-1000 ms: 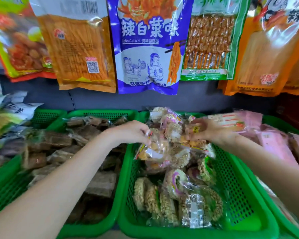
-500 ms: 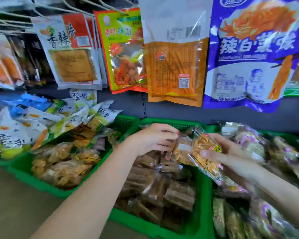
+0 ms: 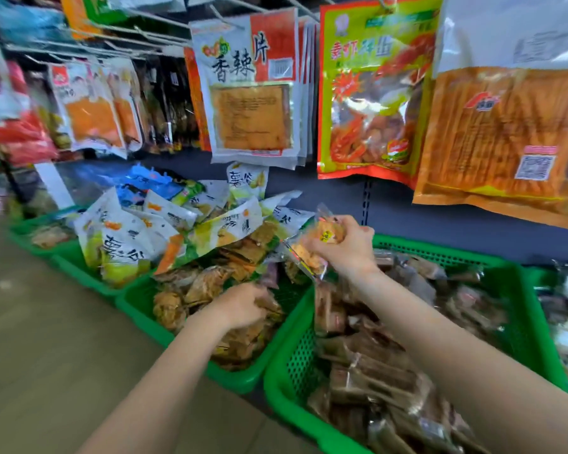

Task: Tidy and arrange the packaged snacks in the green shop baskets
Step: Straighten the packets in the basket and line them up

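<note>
Sorting step: the right hand (image 3: 345,247) pinches a clear crinkly orange-snack packet (image 3: 312,247) above the green plastic mesh basket's (image 3: 286,326) far right corner; the left hand (image 3: 243,306) curls on brown packets (image 3: 207,286) inside. Next, probably, lay it down flat.

green mesh baskets (image 3: 295,365), brown snack packs (image 3: 371,385), orange hanging bag (image 3: 505,132)

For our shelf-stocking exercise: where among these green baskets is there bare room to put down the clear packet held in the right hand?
Bare mesh shows in the middle basket at its right back corner, below the right hand and clear packet. The left hand works the golden packets there. The right basket of brown bars is crowded.
</note>
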